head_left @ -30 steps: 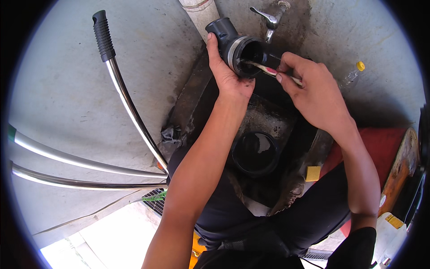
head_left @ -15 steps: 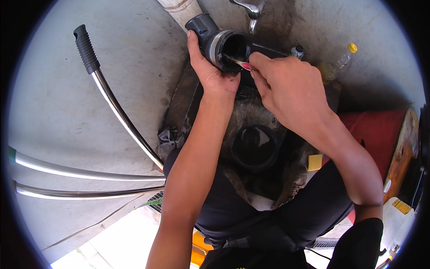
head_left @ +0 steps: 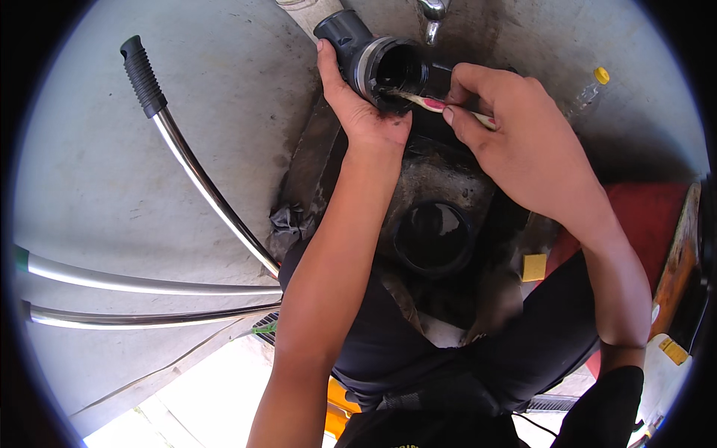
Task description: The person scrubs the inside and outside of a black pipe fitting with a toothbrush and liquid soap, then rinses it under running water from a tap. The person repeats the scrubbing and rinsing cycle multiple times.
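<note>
My left hand (head_left: 366, 116) is wrapped around a black tubular part (head_left: 349, 36) with a metal band and a wide round mouth tilted toward me. Its thumb lies along the left side, and dark grime marks the palm's edge. In my right hand (head_left: 515, 123) a white and pink toothbrush (head_left: 431, 103) is pinched between thumb and fingers. The brush's bristle end rests at the lower rim of the mouth, partly inside it. Below my hands, a round black basin (head_left: 433, 237) holds dark liquid that catches the light.
A metal tap (head_left: 433, 21) hangs on the wall ahead. To the right stand a yellow-capped bottle (head_left: 597, 81), a yellow block (head_left: 534, 267) and a red cylinder (head_left: 650, 216). Curved metal bars, one a black-gripped handle (head_left: 142, 76), reach in at left.
My right hand has drawn back to the right, so more of the toothbrush's handle shows. The black part and my left hand have shifted slightly up and right in the picture.
</note>
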Demonstrator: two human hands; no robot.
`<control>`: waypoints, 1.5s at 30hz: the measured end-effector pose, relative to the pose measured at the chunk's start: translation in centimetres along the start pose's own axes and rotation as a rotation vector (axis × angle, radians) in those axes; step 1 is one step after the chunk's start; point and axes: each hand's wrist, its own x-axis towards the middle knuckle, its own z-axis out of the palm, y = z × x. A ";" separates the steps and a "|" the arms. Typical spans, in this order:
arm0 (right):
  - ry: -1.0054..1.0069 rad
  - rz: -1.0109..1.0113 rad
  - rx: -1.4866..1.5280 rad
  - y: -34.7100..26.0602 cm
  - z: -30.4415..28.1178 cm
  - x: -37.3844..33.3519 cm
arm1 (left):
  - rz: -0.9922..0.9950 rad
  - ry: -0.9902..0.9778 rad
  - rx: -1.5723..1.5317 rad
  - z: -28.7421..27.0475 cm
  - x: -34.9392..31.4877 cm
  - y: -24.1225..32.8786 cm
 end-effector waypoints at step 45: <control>0.138 -0.149 -0.549 -1.3 1.3 -1.6 | -0.150 -0.292 -0.282 -1.2 0.6 -1.0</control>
